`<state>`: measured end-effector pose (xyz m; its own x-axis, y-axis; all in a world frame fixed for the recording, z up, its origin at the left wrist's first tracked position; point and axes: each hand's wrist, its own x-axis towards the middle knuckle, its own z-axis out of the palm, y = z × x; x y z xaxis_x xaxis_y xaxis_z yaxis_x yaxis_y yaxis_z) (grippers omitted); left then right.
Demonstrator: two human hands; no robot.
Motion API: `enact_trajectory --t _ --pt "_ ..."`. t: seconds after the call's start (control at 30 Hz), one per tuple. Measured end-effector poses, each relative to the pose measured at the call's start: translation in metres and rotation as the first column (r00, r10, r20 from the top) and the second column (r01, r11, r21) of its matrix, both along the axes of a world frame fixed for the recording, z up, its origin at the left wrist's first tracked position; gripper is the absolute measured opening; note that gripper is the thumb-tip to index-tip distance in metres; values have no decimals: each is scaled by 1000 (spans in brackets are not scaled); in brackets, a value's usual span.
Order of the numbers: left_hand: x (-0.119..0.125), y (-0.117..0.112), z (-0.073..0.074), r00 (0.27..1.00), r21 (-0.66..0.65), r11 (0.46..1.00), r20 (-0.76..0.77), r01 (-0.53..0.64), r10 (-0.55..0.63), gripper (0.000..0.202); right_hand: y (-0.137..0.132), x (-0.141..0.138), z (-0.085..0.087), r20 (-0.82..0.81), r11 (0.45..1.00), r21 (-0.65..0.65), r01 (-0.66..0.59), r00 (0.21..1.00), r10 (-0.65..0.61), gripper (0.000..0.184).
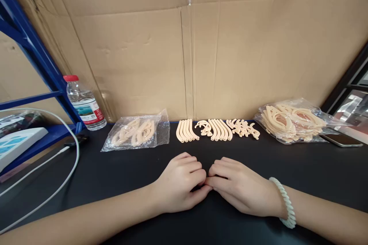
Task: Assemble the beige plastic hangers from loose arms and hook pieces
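Note:
My left hand (184, 183) rests on the black tabletop with its fingers curled in, and no object shows in it. Facing it, my right hand (244, 187) is also closed, its fingertips touching those of the left. The palms are hidden. Beyond the hands lies a row of curved pale wooden strips (187, 130), with another set of curved strips (221, 129) to its right. Small curled wooden pieces (204, 127) lie between the two sets, and more small wooden pieces (243, 128) sit at the right end.
A clear bag of wooden pieces (135, 132) lies at the left, a fuller bag (290, 122) at the right beside a phone (342, 139). A water bottle (86, 103) stands near the blue frame (37, 53). A white cable (75, 164) loops at left; cardboard (129, 57) walls the back.

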<state>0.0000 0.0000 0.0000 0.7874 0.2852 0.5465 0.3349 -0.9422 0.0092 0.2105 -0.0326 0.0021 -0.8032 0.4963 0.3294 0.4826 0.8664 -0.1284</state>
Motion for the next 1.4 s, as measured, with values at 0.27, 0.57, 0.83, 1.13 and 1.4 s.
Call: enact_trajectory --t 0.27,0.57,0.83,1.13,1.4 --pt "-1 0 0 1000 2 1000 -12 1 -1 23 1 1 -2 -2 1000 9 -1 1000 1 24" --pt "-1 1 -1 1000 20 1000 -13 3 -3 24 -1 2 -4 -19 1000 25 -2 1000 2 26" --pt "-2 1 -1 1000 28 1000 -15 -3 4 26 1 2 -2 -54 999 46 -16 998 19 27" --pt "-2 -1 0 1000 44 999 -17 -3 4 26 1 1 -4 -53 997 81 -4 999 8 24" --pt "-2 -1 0 1000 20 1000 -6 -21 21 26 3 -2 -3 -72 993 114 16 997 -8 23"
